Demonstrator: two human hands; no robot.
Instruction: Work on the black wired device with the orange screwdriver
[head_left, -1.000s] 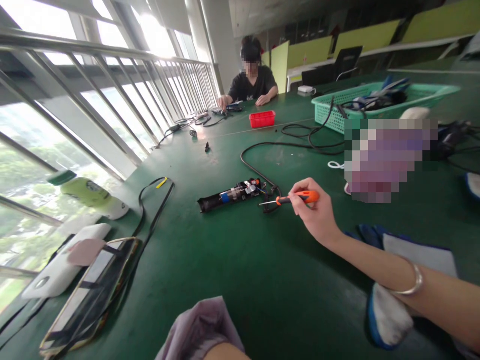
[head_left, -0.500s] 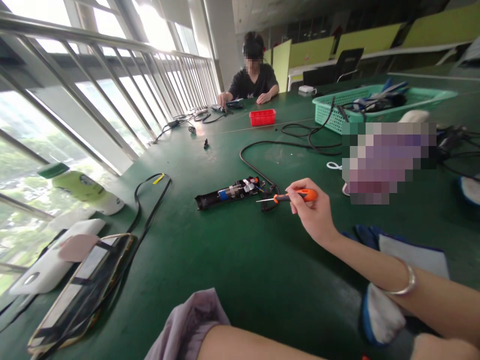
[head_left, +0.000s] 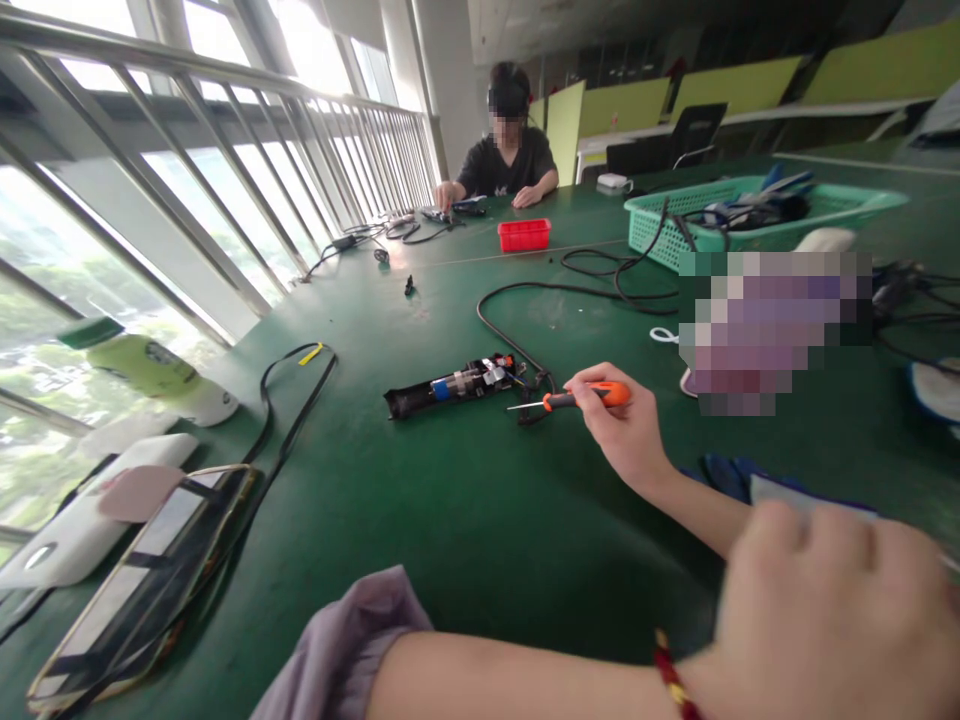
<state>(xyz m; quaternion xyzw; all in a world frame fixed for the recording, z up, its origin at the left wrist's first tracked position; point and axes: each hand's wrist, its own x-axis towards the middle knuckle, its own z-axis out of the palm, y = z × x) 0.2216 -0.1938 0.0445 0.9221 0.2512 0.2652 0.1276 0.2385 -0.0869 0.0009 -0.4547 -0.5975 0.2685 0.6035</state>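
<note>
My right hand is closed round the orange and dark handle of a screwdriver, whose thin tip points left over the green table. Just left of the tip lies a slim black device with a blue band, exposed parts and small wires, joined to a black cable. In the lower right, close to the camera, my left hand is curled with its knuckles up, a red and gold cord at the wrist. Whatever its fingers hold is hidden.
A green basket of tools and a red box stand farther back. A person sits across the table. Leftward are a bottle, a phone and a black strap. Gloves lie behind my left hand.
My left hand has come up into view from the lower right corner and now covers part of my right forearm and the gloves. My right hand keeps the screwdriver in nearly the same place.
</note>
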